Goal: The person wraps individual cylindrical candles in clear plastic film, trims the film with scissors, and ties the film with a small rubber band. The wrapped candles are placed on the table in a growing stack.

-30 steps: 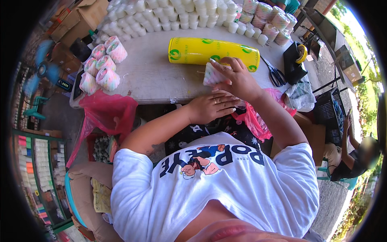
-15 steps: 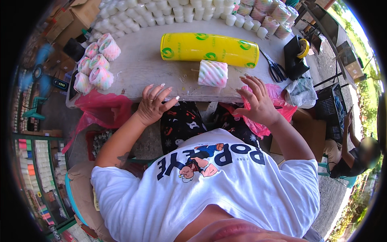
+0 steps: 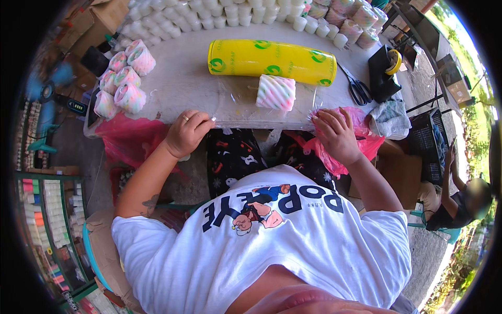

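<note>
A thick white pillar candle [image 3: 275, 92] with pink and green spiral streaks lies on its side near the table's front edge. Just behind it rests a big yellow roll of cling film [image 3: 272, 61], from which clear film seems to run forward under the candle. To the candle's left, my left hand [image 3: 188, 132] is closed, thumb and fingers pinched on the film at the table edge. On the other side my right hand [image 3: 336, 133] has its fingers curled down over bunched clear film, beside a pink plastic bag [image 3: 361, 128]. Neither hand touches the candle.
Several spiral candles [image 3: 128, 78] stand at the left. White candles [image 3: 230, 15] are stacked along the back, with more coloured ones [image 3: 363, 21] at back right. Scissors [image 3: 358, 89], a black tape dispenser [image 3: 384, 73] and a grey cloth [image 3: 389, 118] lie right. A person [image 3: 460, 204] sits far right.
Both hands have gone from spread fingers to closed ones at the table edge. The left hand came down slightly, and film now bunches at the right fingers. The candle has turned a little in place.
</note>
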Available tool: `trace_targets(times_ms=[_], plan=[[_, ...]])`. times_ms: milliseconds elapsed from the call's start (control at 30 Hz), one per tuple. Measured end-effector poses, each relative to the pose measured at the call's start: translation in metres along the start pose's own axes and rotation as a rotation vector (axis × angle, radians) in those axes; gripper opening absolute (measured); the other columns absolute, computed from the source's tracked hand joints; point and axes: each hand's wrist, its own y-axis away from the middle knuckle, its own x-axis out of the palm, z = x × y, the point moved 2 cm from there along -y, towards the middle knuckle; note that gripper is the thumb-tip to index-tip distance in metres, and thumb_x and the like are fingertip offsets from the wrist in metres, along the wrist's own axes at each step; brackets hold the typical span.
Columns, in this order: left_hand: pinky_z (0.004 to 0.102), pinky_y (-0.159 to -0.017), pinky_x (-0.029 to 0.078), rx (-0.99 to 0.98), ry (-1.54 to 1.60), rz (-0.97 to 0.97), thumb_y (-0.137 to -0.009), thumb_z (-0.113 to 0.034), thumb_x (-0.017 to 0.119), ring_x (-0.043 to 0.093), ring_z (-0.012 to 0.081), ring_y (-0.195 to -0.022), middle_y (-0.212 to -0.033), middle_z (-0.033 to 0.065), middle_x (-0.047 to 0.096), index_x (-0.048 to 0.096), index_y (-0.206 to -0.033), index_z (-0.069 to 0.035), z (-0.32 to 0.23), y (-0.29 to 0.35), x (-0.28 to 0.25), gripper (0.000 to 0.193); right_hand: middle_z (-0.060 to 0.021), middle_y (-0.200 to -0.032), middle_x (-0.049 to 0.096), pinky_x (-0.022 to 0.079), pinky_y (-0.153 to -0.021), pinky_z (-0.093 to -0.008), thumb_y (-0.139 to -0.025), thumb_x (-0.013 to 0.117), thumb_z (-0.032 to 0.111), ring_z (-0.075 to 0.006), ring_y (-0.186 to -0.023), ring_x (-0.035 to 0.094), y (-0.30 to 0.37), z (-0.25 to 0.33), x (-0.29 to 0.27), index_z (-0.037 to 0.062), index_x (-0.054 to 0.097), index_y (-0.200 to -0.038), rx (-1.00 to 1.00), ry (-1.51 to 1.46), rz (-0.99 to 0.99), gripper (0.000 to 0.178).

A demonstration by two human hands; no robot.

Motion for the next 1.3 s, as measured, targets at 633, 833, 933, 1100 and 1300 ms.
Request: trace_targets(times_ms=[633, 833, 933, 1100, 1300], plan=[[0.0312, -0.065, 0.049, -0.158, 0.359, -0.072, -0.079, -0.009, 0.069, 0.061, 0.0245, -0.071, -0.081, 0.0095, 0.064, 0.066, -0.087, -0.003, 0.015, -0.157, 0.013, 0.01, -0.0097, -0.085, 0.065, 0.051, -0.069, -0.0351, -0.082, 0.065, 0.006, -0.0271, -0.078, 0.064, -0.109, -0.004, -0.033, 0.0042, 0.065, -0.092, -0.02, -0.38, -0.096, 0.01], [0.0279, -0.059, 0.046, -0.389, 0.65, 0.404, -0.078, -0.007, 0.066, 0.058, 0.0151, -0.064, -0.072, 0.0045, 0.063, 0.065, -0.085, -0.002, 0.025, -0.193, 0.037, 0.008, -0.0086, -0.087, 0.064, 0.051, -0.072, -0.0339, -0.079, 0.068, 0.007, -0.0262, -0.08, 0.063, -0.159, -0.012, -0.029, 0.007, 0.066, -0.086, -0.148, -0.508, 0.162, 0.007], [0.0253, -0.055, 0.045, -0.642, 0.83, 0.583, -0.077, -0.001, 0.06, 0.056, 0.0087, -0.059, -0.068, 0.002, 0.063, 0.064, -0.084, -0.003, 0.034, -0.199, 0.042, 0.008, -0.0084, -0.089, 0.061, 0.049, -0.072, -0.0338, -0.077, 0.07, 0.005, -0.0264, -0.082, 0.061, -0.173, -0.007, -0.022, 0.0061, 0.064, -0.084, -0.24, -0.602, 0.147, 0.009], [0.0252, -0.06, 0.047, -0.691, 0.918, 0.518, -0.084, -0.005, 0.06, 0.056, 0.0098, -0.064, -0.075, 0.0029, 0.062, 0.061, -0.094, -0.003, 0.032, -0.197, 0.039, 0.01, -0.0088, -0.088, 0.062, 0.049, -0.069, -0.034, -0.08, 0.069, 0.009, -0.0239, -0.077, 0.061, -0.16, -0.016, -0.019, 0.0044, 0.064, -0.085, -0.011, -0.639, -0.046, 0.009], [0.0344, -0.084, 0.045, -0.426, 0.646, 0.243, -0.086, -0.01, 0.061, 0.058, 0.018, -0.091, -0.093, 0.0071, 0.062, 0.059, -0.101, -0.003, 0.013, -0.164, 0.019, 0.017, -0.0118, -0.088, 0.063, 0.05, -0.071, -0.0336, -0.077, 0.076, 0.017, -0.0244, -0.078, 0.062, -0.088, -0.008, -0.02, 0.001, 0.064, -0.088, 0.329, -0.528, -0.289, 0.023]])
